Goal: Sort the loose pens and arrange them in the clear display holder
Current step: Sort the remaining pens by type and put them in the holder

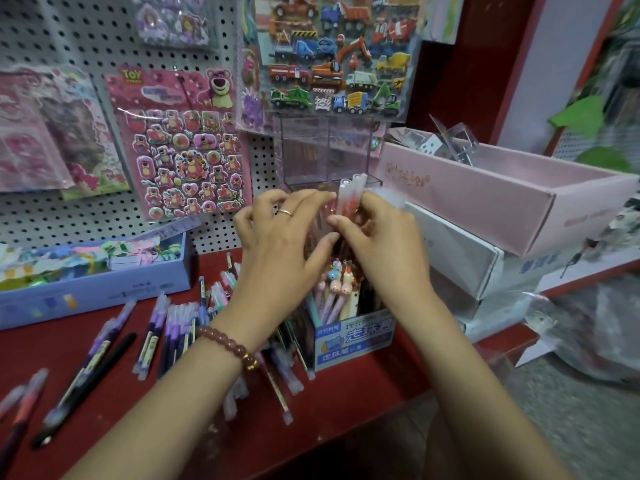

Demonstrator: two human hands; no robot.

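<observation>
A bundle of clear, white-capped pens with red inside (350,195) stands upright between my two hands. My left hand (287,237), with a ring and a bead bracelet, curls its fingers round the bundle's left side. My right hand (377,237) pinches it from the right. The clear display holder (327,150) stands just behind, against the pegboard; its tall compartments look empty. Several loose purple, black and pink pens (173,323) lie on the red shelf (363,393) to the left.
A blue-and-white cardboard pen box (353,337) with cartoon-topped pens (341,282) stands under my hands. A pale blue tray (93,292) sits left, pink (512,199) and white (460,261) boxes right. Sticker sheets (187,147) hang on the pegboard.
</observation>
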